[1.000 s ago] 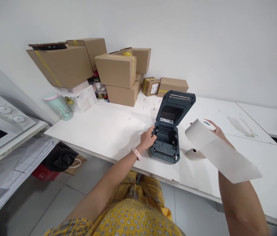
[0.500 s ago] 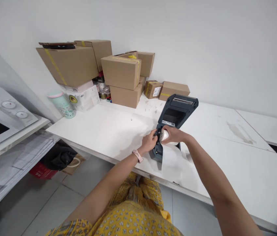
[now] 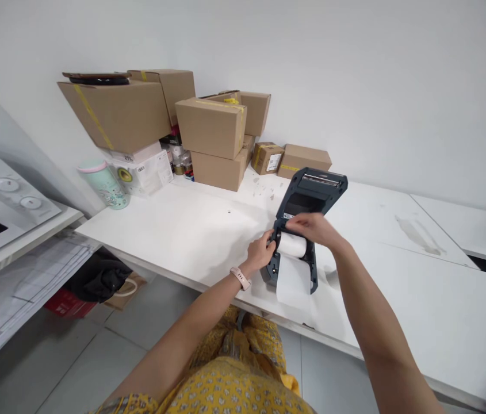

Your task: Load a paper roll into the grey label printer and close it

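A dark label printer [image 3: 314, 273] stands on the table with its lid raised. Inside its bay lies a white paper roll [image 3: 292, 245], and a loose strip of paper [image 3: 293, 284] hangs from it over the printer's front. My left hand [image 3: 260, 251] grips the printer's left side beside the roll's end, its fingertips partly hidden. Just above and behind the roll is my right hand [image 3: 314, 228], fingers stretched toward the left, with nothing seen in them. Whether those fingertips touch the printer's inside I cannot tell.
Cardboard boxes [image 3: 212, 129] are stacked along the wall at the back left, with smaller cartons [image 3: 305, 160] behind the printer. A mint-green tumbler [image 3: 104, 184] stands near the left end of the white table [image 3: 182, 230]. Further left is a microwave [image 3: 14, 201] on a shelf.
My right hand has let go of the paper roll and moved up behind it. The roll now lies across the printer's bay. My left hand stays at the printer's left side.
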A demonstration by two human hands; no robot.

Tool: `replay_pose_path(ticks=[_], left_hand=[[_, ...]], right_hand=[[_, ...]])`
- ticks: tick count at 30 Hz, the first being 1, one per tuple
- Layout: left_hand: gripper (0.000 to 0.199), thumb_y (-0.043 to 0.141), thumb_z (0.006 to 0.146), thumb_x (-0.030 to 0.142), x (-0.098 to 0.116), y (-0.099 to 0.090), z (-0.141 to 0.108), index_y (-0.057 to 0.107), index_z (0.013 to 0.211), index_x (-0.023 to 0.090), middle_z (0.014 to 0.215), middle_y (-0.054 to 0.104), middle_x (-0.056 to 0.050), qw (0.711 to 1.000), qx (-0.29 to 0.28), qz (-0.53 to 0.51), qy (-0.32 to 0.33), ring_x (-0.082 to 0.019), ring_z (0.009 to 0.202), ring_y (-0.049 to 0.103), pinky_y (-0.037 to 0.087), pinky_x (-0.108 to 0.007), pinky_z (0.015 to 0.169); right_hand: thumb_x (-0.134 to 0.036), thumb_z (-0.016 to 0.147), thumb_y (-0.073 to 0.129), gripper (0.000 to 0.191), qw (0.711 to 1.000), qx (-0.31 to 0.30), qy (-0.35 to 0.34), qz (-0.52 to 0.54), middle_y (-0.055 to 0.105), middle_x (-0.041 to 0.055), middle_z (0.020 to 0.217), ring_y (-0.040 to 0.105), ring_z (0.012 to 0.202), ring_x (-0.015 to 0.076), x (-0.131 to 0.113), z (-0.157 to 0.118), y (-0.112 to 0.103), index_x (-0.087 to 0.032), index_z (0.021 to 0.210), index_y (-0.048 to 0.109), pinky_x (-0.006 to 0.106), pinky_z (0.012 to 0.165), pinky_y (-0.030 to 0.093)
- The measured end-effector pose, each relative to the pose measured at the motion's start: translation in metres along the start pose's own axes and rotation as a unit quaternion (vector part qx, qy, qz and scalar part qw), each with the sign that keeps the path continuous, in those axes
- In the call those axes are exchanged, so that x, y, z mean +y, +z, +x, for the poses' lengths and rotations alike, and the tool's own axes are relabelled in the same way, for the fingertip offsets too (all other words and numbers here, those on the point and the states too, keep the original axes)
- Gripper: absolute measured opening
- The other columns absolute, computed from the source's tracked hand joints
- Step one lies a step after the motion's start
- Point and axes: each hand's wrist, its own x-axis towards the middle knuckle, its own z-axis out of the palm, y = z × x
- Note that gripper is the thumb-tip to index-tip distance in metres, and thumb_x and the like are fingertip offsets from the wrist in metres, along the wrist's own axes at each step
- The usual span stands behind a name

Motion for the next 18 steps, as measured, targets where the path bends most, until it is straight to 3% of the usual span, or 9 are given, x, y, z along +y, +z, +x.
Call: replay_pose_path(ticks=[1,3,5,6,8,10,12,15,18], left_hand=[[0.047,0.046,0.092,0.027,0.0,0.0,0.001,0.048,0.139,0.031,0.126,0.067,0.0,1.0,-0.001,-0.003,-0.003,-0.022,0.113,0.065,0.047,-0.035,0.099],[0.047,0.046,0.092,0.027,0.0,0.0,0.001,0.048,0.139,0.031,0.127,0.067,0.0,1.0,-0.004,-0.007,-0.009,-0.022,0.114,0.065,0.047,-0.035,0.1],[0.047,0.046,0.092,0.028,0.001,-0.001,0.0,0.048,0.139,0.031,0.128,0.066,0.0,1.0,-0.004,-0.013,-0.011,-0.022,0.115,0.064,0.047,-0.036,0.101],[0.047,0.046,0.092,0.028,0.001,-0.001,0.0,0.048,0.139,0.031,0.129,0.066,-0.001,1.0,-0.005,-0.018,-0.011,-0.022,0.115,0.064,0.047,-0.036,0.101],[0.046,0.046,0.093,0.028,0.001,-0.003,-0.002,0.049,0.139,0.029,0.128,0.066,-0.002,1.0,-0.007,-0.029,-0.006,-0.023,0.118,0.062,0.047,-0.036,0.101],[0.047,0.045,0.093,0.028,0.003,-0.005,-0.005,0.048,0.139,0.028,0.129,0.065,-0.003,0.999,-0.01,-0.031,0.005,-0.023,0.12,0.061,0.048,-0.037,0.102],[0.048,0.044,0.093,0.024,0.006,-0.007,-0.006,0.047,0.141,0.029,0.137,0.06,-0.003,0.999,0.002,-0.01,0.033,-0.023,0.126,0.056,0.046,-0.039,0.105],[0.057,0.041,0.087,0.007,0.016,-0.01,-0.004,0.05,0.14,0.029,0.153,0.042,-0.003,0.987,0.014,0.06,0.15,-0.022,0.142,0.037,0.035,-0.044,0.116],[0.071,0.037,0.077,-0.008,0.025,-0.011,0.0,0.056,0.134,0.028,0.153,0.042,0.0,0.947,-0.103,0.089,0.292,-0.018,0.143,0.036,0.029,-0.041,0.119]], right_hand=[[-0.056,0.087,0.054,0.038,0.992,0.127,-0.011,0.006,0.073,0.0085,0.088,0.066,0.082,0.0245,-0.007,0.002,-0.013,-0.021,0.083,0.069,0.036,0.074,0.053],[-0.05,0.092,0.047,0.038,0.927,0.372,-0.026,-0.029,0.071,0.0102,0.095,0.064,0.093,0.0255,-0.016,0.012,-0.041,-0.02,0.088,0.068,0.041,0.085,0.05],[-0.046,0.095,0.041,0.037,0.875,0.476,-0.027,-0.086,0.067,0.0116,0.115,0.057,0.114,0.0283,-0.017,0.028,-0.065,-0.022,0.105,0.067,0.049,0.1,0.041],[-0.047,0.096,0.039,0.039,0.876,0.471,-0.015,-0.099,0.064,0.012,0.122,0.054,0.119,0.0294,-0.015,0.037,-0.074,-0.023,0.111,0.066,0.051,0.102,0.039],[-0.051,0.098,0.031,0.048,0.916,0.391,0.024,-0.086,0.066,0.0131,0.12,0.056,0.117,0.031,-0.006,0.051,-0.084,-0.023,0.112,0.067,0.051,0.099,0.041],[-0.056,0.098,0.025,0.058,0.948,0.309,0.052,-0.059,0.069,0.0142,0.111,0.061,0.108,0.0313,0.003,0.057,-0.084,-0.021,0.105,0.07,0.049,0.094,0.045],[-0.059,0.097,0.022,0.063,0.955,0.289,0.047,-0.056,0.07,0.0139,0.108,0.061,0.104,0.0305,0.007,0.053,-0.078,-0.02,0.103,0.071,0.047,0.092,0.047],[-0.059,0.097,0.021,0.062,0.947,0.312,0.015,-0.076,0.069,0.011,0.111,0.059,0.107,0.0285,0.003,0.037,-0.068,-0.024,0.107,0.071,0.044,0.094,0.046],[-0.058,0.098,0.021,0.059,0.946,0.312,0.003,-0.082,0.068,0.0095,0.111,0.058,0.108,0.0276,-0.004,0.025,-0.065,-0.026,0.11,0.07,0.043,0.096,0.045]])
